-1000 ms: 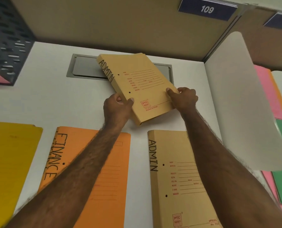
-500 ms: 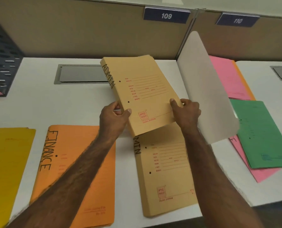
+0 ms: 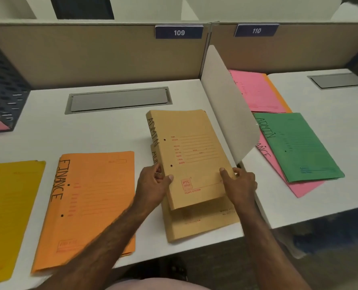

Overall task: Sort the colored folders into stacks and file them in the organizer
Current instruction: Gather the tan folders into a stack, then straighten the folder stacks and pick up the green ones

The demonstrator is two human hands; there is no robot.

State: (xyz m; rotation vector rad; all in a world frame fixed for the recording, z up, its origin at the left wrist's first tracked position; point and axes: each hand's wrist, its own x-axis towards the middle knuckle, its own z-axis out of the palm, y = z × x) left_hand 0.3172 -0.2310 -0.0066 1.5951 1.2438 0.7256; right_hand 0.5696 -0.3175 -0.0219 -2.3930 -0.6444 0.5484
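A tan folder marked ADMIN (image 3: 192, 151) is held by both hands just over a second tan ADMIN folder (image 3: 203, 225) lying on the white desk (image 3: 103, 135). My left hand (image 3: 153, 185) grips its left edge near the spine, thumb on top. My right hand (image 3: 239, 183) grips its lower right edge. An orange FINANCE folder (image 3: 94, 197) lies to the left, with a yellow folder (image 3: 6, 208) beyond it. The black mesh organizer (image 3: 2, 93) stands at the far left with a pink folder in it.
A white divider panel (image 3: 228, 105) stands between two desks. On the right desk lie a green ADMIN folder (image 3: 299, 147), a pink folder under it (image 3: 299, 189), and a pink-over-orange pile (image 3: 257, 91) behind. A grey cable hatch (image 3: 119, 99) is set in the desk.
Both hands have brought the tan ADMIN folder from the back of the desk toward me and down over the second tan folder. The camera view has tilted up and back.
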